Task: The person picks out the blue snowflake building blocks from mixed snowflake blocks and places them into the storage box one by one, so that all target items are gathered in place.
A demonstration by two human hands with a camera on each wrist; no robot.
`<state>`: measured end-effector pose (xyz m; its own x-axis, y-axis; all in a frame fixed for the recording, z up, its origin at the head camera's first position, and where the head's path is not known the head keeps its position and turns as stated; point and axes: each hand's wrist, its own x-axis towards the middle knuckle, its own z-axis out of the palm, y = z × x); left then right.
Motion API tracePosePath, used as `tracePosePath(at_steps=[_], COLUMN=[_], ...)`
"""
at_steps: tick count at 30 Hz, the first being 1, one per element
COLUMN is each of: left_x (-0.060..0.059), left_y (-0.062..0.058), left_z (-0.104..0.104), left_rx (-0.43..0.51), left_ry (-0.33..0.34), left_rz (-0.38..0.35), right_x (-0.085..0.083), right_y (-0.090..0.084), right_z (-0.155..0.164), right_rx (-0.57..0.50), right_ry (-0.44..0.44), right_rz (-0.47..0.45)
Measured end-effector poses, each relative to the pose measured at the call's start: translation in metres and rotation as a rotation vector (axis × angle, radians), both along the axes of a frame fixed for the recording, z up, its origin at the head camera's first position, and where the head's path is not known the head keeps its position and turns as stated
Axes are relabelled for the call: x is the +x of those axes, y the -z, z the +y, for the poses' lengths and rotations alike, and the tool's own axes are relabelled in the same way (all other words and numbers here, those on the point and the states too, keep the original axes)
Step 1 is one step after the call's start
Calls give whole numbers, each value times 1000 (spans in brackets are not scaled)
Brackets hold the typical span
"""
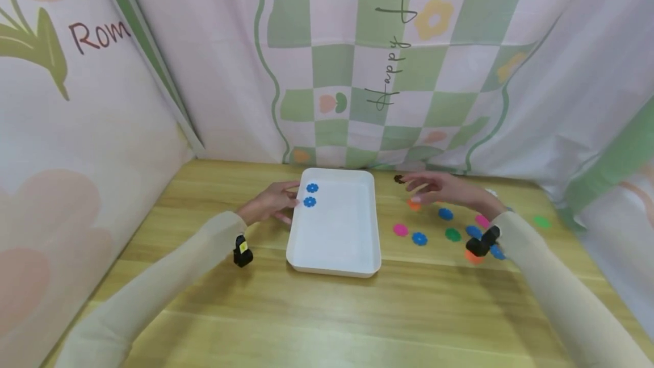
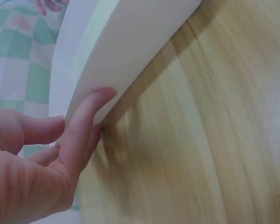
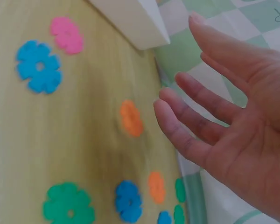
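Left hand [image 1: 268, 203] fingers straight, touching white tray [image 1: 334, 263] rim. Right hand [image 1: 444, 189] fingers spread, holding nothing, just above orange flower disc [image 3: 131, 118].

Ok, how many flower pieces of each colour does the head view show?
Blue flowers: 6, with 2 in the tray
Pink flowers: 2
Green flowers: 2
Orange flowers: 2
Dark flower: 1
Total: 13; more may be hidden.

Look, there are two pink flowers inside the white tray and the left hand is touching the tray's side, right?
Not quite: the two flowers inside the white tray are blue, not pink, as the head view shows. Pink flowers lie only on the table outside it. The left hand does touch the tray's side, as the left wrist view shows.
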<state>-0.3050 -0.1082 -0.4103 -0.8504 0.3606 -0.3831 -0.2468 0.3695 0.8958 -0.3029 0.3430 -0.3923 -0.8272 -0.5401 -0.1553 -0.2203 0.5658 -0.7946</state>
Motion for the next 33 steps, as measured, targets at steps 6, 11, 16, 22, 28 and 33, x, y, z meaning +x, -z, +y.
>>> tracePosePath(at_steps=[6, 11, 16, 22, 28, 33], left_x=[1, -1, -3, -4, -4, -4], left_y=[0, 2, 5, 3, 5, 8], left_z=[0, 0, -2, -6, -8, -8], left_rx=[8, 14, 19, 47, 45, 33], left_ry=[-1, 1, 0, 13, 9, 22], left_rz=[-8, -15, -19, -21, -18, -15], right_x=[18, 28, 34, 40, 47, 55], right_y=[7, 16, 27, 36, 43, 54], right_z=[13, 21, 23, 20, 20, 20], right_rx=[52, 16, -23, 26, 42, 43], right_ry=[-45, -104, -132, -50, -20, -59], right_rz=[-19, -20, -20, -90, -76, 20])
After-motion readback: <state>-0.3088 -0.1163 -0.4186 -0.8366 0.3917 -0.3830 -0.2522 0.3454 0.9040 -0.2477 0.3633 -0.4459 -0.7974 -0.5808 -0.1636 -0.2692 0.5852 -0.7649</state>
